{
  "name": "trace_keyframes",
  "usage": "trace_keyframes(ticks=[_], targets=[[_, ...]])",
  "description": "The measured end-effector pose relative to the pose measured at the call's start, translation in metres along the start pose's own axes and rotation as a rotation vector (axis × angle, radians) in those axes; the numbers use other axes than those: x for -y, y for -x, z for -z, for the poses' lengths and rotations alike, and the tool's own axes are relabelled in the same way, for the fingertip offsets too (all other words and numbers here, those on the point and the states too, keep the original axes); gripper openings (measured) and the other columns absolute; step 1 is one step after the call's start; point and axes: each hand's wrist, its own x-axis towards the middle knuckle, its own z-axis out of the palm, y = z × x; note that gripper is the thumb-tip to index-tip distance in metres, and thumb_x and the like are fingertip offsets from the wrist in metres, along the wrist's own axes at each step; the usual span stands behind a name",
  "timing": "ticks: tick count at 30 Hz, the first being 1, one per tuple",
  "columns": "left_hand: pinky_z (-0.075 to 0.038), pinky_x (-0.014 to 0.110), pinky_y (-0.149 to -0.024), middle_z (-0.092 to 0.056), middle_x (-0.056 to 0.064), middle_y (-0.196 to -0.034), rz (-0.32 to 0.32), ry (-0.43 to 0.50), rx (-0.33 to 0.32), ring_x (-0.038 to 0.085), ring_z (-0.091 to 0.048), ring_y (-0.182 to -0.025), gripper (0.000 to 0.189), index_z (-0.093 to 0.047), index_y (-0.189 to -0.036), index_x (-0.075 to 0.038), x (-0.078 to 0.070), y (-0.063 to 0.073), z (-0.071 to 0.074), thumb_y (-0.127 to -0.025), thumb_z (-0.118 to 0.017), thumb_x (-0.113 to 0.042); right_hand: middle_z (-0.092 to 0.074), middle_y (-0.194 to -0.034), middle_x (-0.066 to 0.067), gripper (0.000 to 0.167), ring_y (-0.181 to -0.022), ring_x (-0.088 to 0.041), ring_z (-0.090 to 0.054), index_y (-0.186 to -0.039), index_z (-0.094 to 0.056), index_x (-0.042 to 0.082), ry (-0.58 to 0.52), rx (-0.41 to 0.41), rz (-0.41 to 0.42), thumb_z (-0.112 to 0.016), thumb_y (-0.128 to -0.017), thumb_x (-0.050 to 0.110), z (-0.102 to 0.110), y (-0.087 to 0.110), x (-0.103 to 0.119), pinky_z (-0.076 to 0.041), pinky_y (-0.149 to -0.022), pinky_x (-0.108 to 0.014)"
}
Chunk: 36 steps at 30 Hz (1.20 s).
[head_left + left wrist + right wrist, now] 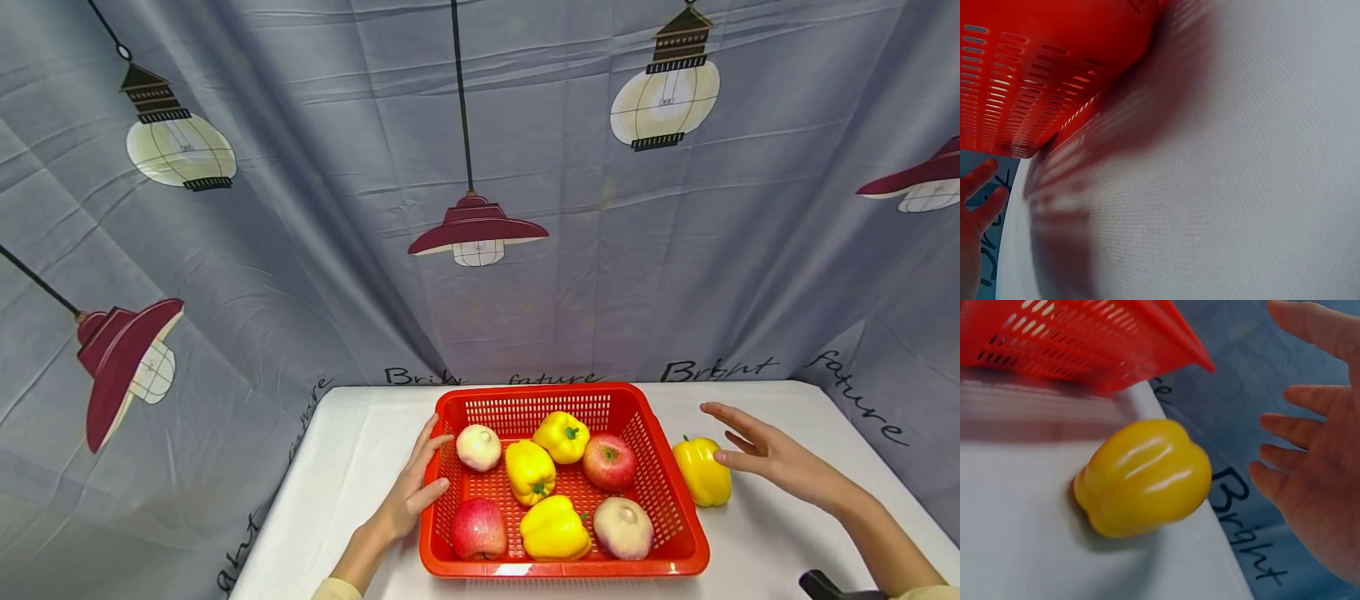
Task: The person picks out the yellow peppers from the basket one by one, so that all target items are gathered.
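My left hand (405,498) is at the left rim of a red plastic basket (564,568), its fingers extended and spread over the edge. In the left wrist view those fingers (990,206) show below the basket's slotted wall. To the right of the basket, a yellow bell pepper (703,473) lies on the table. Beside it hovers my right hand (783,457), fingers loosely stretched and thumb overlapping the pepper in the head view. The right wrist view shows a gap between the right palm (1329,506) and the pepper (1147,481); nothing is held.
Inside the basket lie several yellow bell peppers (557,528), two red apples (478,530) and two pale, purple-tinged bulbs (623,528). The white table (360,442) backs onto a grey curtain (315,208) printed with lamps. A black object (821,585) is by the right forearm.
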Motion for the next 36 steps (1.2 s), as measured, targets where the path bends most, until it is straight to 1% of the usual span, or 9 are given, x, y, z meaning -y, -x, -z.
trace_keyframes(ticks=[2,3,8,16,18,22,25,30,36], targets=[[-0.021,0.070,-0.110,-0.007,0.007,-0.168,-0.001,-0.001,0.000,0.037,-0.014,-0.151,0.057,-0.044,-0.147,-0.007,0.000,0.000,0.000,-0.093,-0.051,-0.027,-0.029,-0.157,-0.029,0.070,-0.134,-0.060,-0.033,-0.156,-0.027,0.000,0.011,0.000,0.011,-0.062,-0.099,0.021,0.000,-0.001,0.006,-0.047,-0.095,-0.025],[-0.022,0.070,-0.110,-0.007,0.007,-0.168,-0.001,0.000,0.000,0.037,-0.014,-0.151,0.057,-0.044,-0.147,-0.007,0.000,0.000,0.000,-0.093,-0.051,-0.027,-0.030,-0.157,-0.027,0.070,-0.134,-0.058,-0.034,-0.157,-0.028,0.002,0.022,-0.004,0.013,-0.063,-0.099,0.021,0.000,-0.001,0.009,-0.044,-0.093,-0.020],[-0.024,0.070,-0.109,-0.007,0.007,-0.168,-0.001,-0.005,0.004,0.037,-0.015,-0.151,0.058,-0.044,-0.147,-0.007,-0.001,0.000,0.000,-0.093,-0.051,-0.027,-0.032,-0.156,-0.026,0.072,-0.134,-0.055,-0.036,-0.156,-0.029,0.001,0.027,0.005,0.053,-0.066,-0.097,0.020,-0.001,-0.004,0.025,-0.041,-0.094,-0.016],[-0.023,0.072,-0.107,-0.008,0.009,-0.168,-0.018,-0.025,0.004,0.038,-0.016,-0.150,0.058,-0.044,-0.147,-0.006,-0.001,0.000,0.001,-0.094,-0.052,-0.027,-0.034,-0.155,-0.029,0.077,-0.135,-0.058,-0.035,-0.155,-0.028,-0.004,-0.013,0.044,0.112,-0.071,-0.094,0.019,-0.006,-0.020,0.045,-0.046,-0.093,-0.020],[-0.023,0.072,-0.107,-0.008,0.008,-0.168,-0.017,-0.026,0.005,0.038,-0.016,-0.150,0.057,-0.044,-0.147,-0.006,0.000,0.000,0.000,-0.093,-0.052,-0.025,-0.034,-0.155,-0.030,0.077,-0.135,-0.057,-0.036,-0.155,-0.029,-0.004,-0.019,0.057,0.107,-0.071,-0.094,0.019,-0.008,-0.024,0.049,-0.046,-0.093,-0.021],[-0.024,0.072,-0.108,-0.008,0.008,-0.168,-0.018,-0.028,0.007,0.037,-0.016,-0.150,0.057,-0.044,-0.147,-0.006,0.001,0.000,-0.001,-0.094,-0.051,-0.025,-0.035,-0.154,-0.031,0.078,-0.136,-0.057,-0.035,-0.154,-0.030,-0.004,-0.038,0.082,0.085,-0.072,-0.093,0.020,-0.015,-0.033,0.054,-0.050,-0.098,-0.042],[-0.023,0.073,-0.107,-0.008,0.009,-0.168,-0.029,-0.033,0.001,0.037,-0.016,-0.150,0.057,-0.044,-0.147,-0.006,0.001,0.000,0.000,-0.094,-0.052,-0.025,-0.038,-0.152,-0.031,0.078,-0.136,-0.057,-0.035,-0.153,-0.031,-0.005,-0.041,0.103,0.091,-0.072,-0.092,0.021,-0.019,-0.041,0.057,-0.044,-0.100,-0.061],[-0.022,0.074,-0.106,-0.008,0.011,-0.168,-0.039,-0.034,-0.003,0.038,-0.016,-0.150,0.057,-0.044,-0.147,-0.006,0.001,0.000,0.002,-0.093,-0.052,-0.021,-0.042,-0.150,-0.030,0.077,-0.136,-0.055,-0.037,-0.151,-0.035,-0.004,-0.055,0.144,0.111,-0.073,-0.091,0.025,-0.026,-0.054,0.060,-0.036,-0.103,-0.067],[-0.022,0.075,-0.106,-0.008,0.012,-0.168,-0.041,-0.031,-0.003,0.039,-0.015,-0.151,0.057,-0.044,-0.147,-0.006,-0.001,0.000,0.001,-0.093,-0.052,-0.023,-0.044,-0.149,-0.027,0.077,-0.137,-0.052,-0.038,-0.150,-0.037,-0.005,-0.074,0.193,0.126,-0.075,-0.090,0.026,-0.040,-0.066,0.062,-0.032,-0.106,-0.067]])
